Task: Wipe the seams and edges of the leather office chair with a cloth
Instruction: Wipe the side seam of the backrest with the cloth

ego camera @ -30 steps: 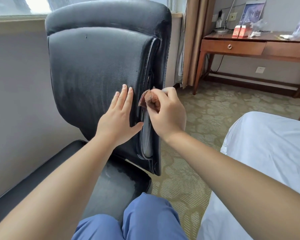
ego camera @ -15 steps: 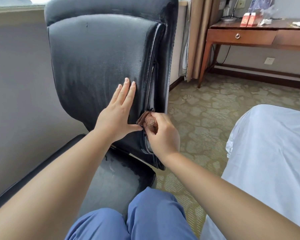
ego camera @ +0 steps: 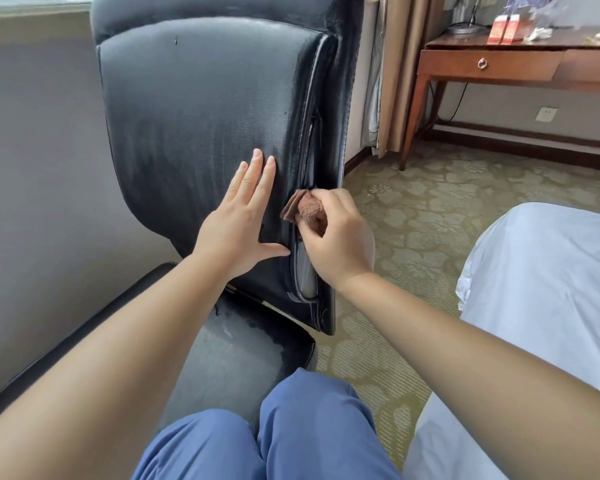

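The black leather office chair [ego camera: 194, 109] faces me, its backrest filling the upper middle and its seat below. My left hand [ego camera: 238, 223] lies flat on the lower backrest, fingers straight, thumb spread toward the right seam. My right hand [ego camera: 336, 237] grips a folded brown cloth [ego camera: 305, 209] and presses it against the vertical seam at the backrest's right edge, about two thirds of the way down. Most of the cloth is bunched inside the fingers.
A grey wall [ego camera: 32, 168] stands left of the chair. A white-sheeted bed [ego camera: 541, 289] fills the lower right. A wooden desk [ego camera: 499, 64] with small items stands at the back right on patterned carpet [ego camera: 430, 209]. My blue-trousered knees [ego camera: 291, 431] are at the bottom.
My right hand slid the cloth down the right seam and then came slightly back up. My left hand stayed flat on the backrest. The camera view tilted a little.
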